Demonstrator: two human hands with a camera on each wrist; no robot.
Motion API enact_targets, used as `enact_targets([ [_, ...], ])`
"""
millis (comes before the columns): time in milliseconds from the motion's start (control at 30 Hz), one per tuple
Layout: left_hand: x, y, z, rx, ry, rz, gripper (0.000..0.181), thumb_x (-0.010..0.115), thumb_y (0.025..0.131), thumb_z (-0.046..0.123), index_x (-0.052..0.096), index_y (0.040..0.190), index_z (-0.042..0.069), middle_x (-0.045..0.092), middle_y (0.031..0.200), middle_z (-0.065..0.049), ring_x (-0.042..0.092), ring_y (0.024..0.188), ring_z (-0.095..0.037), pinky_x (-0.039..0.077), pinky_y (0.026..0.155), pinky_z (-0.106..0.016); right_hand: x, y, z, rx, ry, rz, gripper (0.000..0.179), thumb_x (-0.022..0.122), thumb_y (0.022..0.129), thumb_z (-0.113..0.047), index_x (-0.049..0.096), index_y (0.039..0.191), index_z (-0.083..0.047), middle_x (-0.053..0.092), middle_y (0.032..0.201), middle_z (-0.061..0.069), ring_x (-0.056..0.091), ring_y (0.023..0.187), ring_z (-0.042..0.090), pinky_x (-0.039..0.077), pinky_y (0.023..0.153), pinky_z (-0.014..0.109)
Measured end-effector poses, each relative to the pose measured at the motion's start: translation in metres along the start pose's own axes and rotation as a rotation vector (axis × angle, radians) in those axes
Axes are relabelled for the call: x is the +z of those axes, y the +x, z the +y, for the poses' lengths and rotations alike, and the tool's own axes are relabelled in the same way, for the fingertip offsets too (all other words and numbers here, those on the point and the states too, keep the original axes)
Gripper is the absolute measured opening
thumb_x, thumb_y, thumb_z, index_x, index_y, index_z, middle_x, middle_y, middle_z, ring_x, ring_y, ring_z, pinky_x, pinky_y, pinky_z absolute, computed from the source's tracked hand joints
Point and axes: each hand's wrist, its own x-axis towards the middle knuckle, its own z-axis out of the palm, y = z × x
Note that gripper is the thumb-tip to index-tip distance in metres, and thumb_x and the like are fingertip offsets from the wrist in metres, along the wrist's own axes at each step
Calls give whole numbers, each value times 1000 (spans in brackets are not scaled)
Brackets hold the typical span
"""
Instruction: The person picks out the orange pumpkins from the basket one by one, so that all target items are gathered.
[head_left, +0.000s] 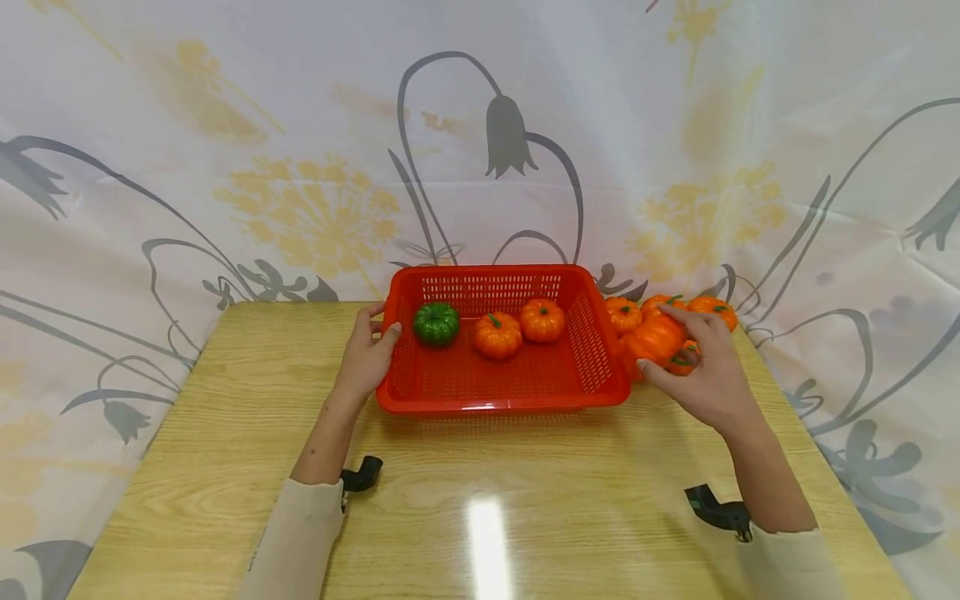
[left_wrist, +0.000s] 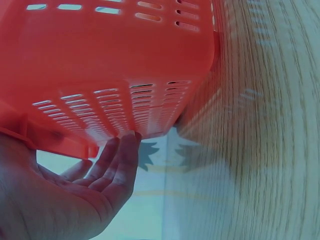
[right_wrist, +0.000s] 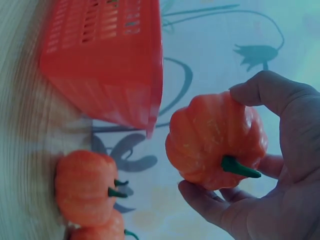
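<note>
A red plastic basket (head_left: 480, 406) with slotted walls stands on the table. My left hand (head_left: 369, 354) holds its left side, thumb at the rim and fingers (left_wrist: 127, 160) against the outer wall. Inside lie a green pumpkin (head_left: 436, 324) and two orange ones, the front pumpkin (head_left: 497, 336) and the rear pumpkin (head_left: 542, 320). My right hand (head_left: 708, 367) grips another orange pumpkin (right_wrist: 215, 140) between thumb and fingers, just right of the basket. Its green stem (right_wrist: 240, 167) shows in the right wrist view, where it is held above the table.
Several more orange pumpkins (head_left: 712, 310) sit on the table right of the basket, partly hidden by my right hand. The wooden table (head_left: 420, 500) ends at a patterned curtain (head_left: 315, 108) behind the basket. A black bracket (head_left: 363, 475) sits at each wrist.
</note>
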Motion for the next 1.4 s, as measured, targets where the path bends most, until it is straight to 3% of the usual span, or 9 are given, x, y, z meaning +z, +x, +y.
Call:
enact_targets([
  [267,0,0,1,-10,-9,-3,57,51,112,24,30,163,10,53,139,-26,66,120,-44,60,95,-55,-19,4,14,2,-102,54,76,84,88,-10,47,153,2,40,138,26,45,116,24,40,87,3],
  [433,0,0,1,-8,-7,0,57,51,112,24,30,163,10,54,138,-26,66,119,-44,60,95,-54,-30,8,19,-5,-129,69,80,82,88,-10,40,153,10,42,143,31,47,121,39,37,87,4],
  [567,0,0,1,-9,-8,0,57,51,112,24,31,163,10,54,138,-26,66,119,-44,60,95,-54,-38,11,24,53,-179,54,80,80,92,-15,36,154,12,41,145,35,48,123,51,37,84,9],
  [800,0,-1,2,-11,-12,1,57,52,112,24,31,163,10,53,139,-26,65,120,-43,60,96,-55,-51,18,44,74,-256,43,75,80,91,-17,41,148,15,43,138,36,49,117,51,34,80,3],
  [867,0,-1,1,-7,-16,-1,57,52,112,23,31,163,9,53,138,-26,65,119,-44,60,96,-55,-54,20,51,68,-290,39,74,80,90,-17,44,147,15,44,136,36,49,114,50,37,80,11],
  [967,0,-1,1,-5,-20,-3,56,51,112,23,31,163,9,53,138,-26,66,119,-44,61,94,-54,-59,23,62,69,-345,23,74,80,89,-18,45,146,16,43,134,38,48,111,50,47,86,34],
  [1100,1,-1,1,-9,-18,-6,56,51,113,24,31,163,9,54,138,-26,66,119,-43,61,94,-53,-65,26,74,83,-381,-5,74,79,89,-18,45,145,17,40,136,41,43,115,55,43,92,66],
  [1400,1,-2,4,-8,-17,1,55,51,112,22,33,162,7,54,136,-26,66,117,-43,61,93,-54,-75,31,95,108,-449,-46,72,79,85,-14,46,140,19,36,134,47,38,118,63,36,100,76],
])
